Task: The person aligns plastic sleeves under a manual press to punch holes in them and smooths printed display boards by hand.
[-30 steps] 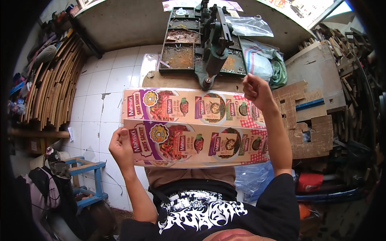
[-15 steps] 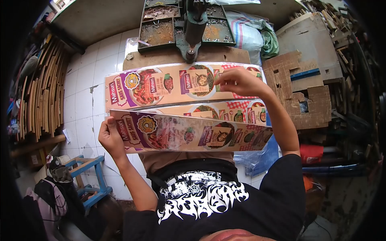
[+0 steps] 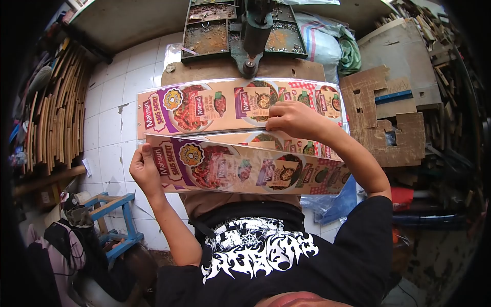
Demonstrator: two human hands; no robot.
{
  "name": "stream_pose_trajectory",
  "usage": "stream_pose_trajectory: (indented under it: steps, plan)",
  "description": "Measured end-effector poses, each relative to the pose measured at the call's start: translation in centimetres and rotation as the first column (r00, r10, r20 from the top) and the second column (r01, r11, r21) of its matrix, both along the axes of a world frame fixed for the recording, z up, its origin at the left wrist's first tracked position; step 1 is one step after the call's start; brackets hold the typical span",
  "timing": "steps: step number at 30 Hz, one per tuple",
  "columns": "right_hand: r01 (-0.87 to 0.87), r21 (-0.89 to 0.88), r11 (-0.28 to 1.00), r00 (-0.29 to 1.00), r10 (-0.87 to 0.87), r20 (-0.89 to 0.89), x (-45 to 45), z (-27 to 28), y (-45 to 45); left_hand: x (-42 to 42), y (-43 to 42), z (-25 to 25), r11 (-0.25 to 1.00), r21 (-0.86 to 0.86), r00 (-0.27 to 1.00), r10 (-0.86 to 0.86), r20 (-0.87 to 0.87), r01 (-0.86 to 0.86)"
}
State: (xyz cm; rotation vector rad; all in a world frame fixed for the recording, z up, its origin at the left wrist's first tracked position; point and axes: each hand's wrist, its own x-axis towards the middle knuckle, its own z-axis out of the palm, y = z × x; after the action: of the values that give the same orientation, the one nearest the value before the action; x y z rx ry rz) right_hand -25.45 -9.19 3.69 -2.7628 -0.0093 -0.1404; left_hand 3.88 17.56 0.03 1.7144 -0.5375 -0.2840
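Clock faces here are centred on the view, with 12 away from the wearer. We have the left hand (image 3: 144, 169) at 9 o'clock, closed around the left end of the near Mahsuri Saus Sachet strip (image 3: 250, 171), thumb up on the printed face. That strip lies mid-view, just in front of the torso, glossy (glare washes out part of the print). It overlaps a middle strip (image 3: 309, 148), which shows only as a wedge behind it. We mark the far strip (image 3: 225, 107) at 12 o'clock, same printed design, lying flat across the near part of a brown board (image 3: 204, 71).

The right hand (image 3: 291, 120) sits at 2 o'clock, fingers curled over the near edge of the far strip; we cannot tell whether they pinch it or only rest there.

Beyond the far strip, at 12, we log a dark metal press (image 3: 257, 38), with a compartment tray (image 3: 204, 57) of small bits around it. A white striped sack (image 3: 317, 46) is at 1, a cut-out cardboard sheet (image 3: 365, 110) between 2 and 3, blue plastic sheeting (image 3: 335, 204) at 4, a blue stool frame (image 3: 125, 222) at 8, and stacked boards (image 3: 56, 110) between 9 and 10.
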Motion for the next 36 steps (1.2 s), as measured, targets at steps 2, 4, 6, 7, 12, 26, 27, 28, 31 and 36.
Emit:
stream_pose_trajectory:
  steps: [2, 4, 6, 7, 12, 26, 27, 28, 31, 36]
  plan:
    - [0.005, -0.091, 0.996, 1.000, -0.005, 0.004, 0.0, -0.2, 0.3, -0.2, -0.1, 0.2, 1.000, 0.002, 1.000, -0.002, 0.011, 0.002]
    - [-0.005, -0.111, 0.994, 1.000, 0.006, 0.010, -0.1, -0.5, 0.2, -0.3, -0.3, 0.4, 0.999, 0.033, 0.999, 0.029, 0.022, -0.029]
    - [0.045, -0.079, 0.996, 0.999, -0.045, 0.000, -0.2, -0.7, 0.3, 0.0, -0.1, 0.0, 1.000, 0.023, 1.000, 0.021, 0.009, -0.021]
    - [0.061, -0.041, 0.997, 0.998, -0.061, 0.002, -0.3, -0.5, 0.3, 0.2, 0.0, -0.3, 1.000, 0.017, 1.000, 0.008, -0.005, -0.008]
    - [0.225, 0.440, 0.869, 0.971, -0.239, -0.023, -1.3, -0.2, -0.7, 0.3, 0.0, -0.2, 1.000, 0.027, 1.000, -0.007, 0.021, 0.006]
    - [0.017, 0.036, 0.999, 0.994, -0.021, 0.110, -0.1, -0.6, -0.4, 0.2, -0.2, -0.4, 1.000, -0.008, 1.000, -0.011, -0.010, 0.011]
    - [0.005, -0.003, 1.000, 0.995, -0.004, 0.097, 0.1, -0.5, -0.3, 0.1, -0.2, -0.2, 1.000, -0.002, 1.000, -0.008, -0.014, 0.008]
    - [0.003, -0.001, 1.000, 0.995, -0.003, 0.097, 0.2, -0.5, -0.3, 0.0, -0.2, -0.1, 1.000, 0.004, 1.000, -0.005, -0.018, 0.005]
    - [-0.026, -0.075, 0.997, 0.993, 0.034, 0.110, 0.4, -0.4, -0.3, -0.2, -0.4, 0.1, 1.000, 0.005, 1.000, 0.004, -0.028, -0.004]
    - [-0.051, -0.151, 0.987, 0.995, 0.063, 0.077, 0.7, -1.1, -0.5, -0.2, -0.4, 0.2, 1.000, 0.013, 1.000, 0.011, -0.010, -0.011]
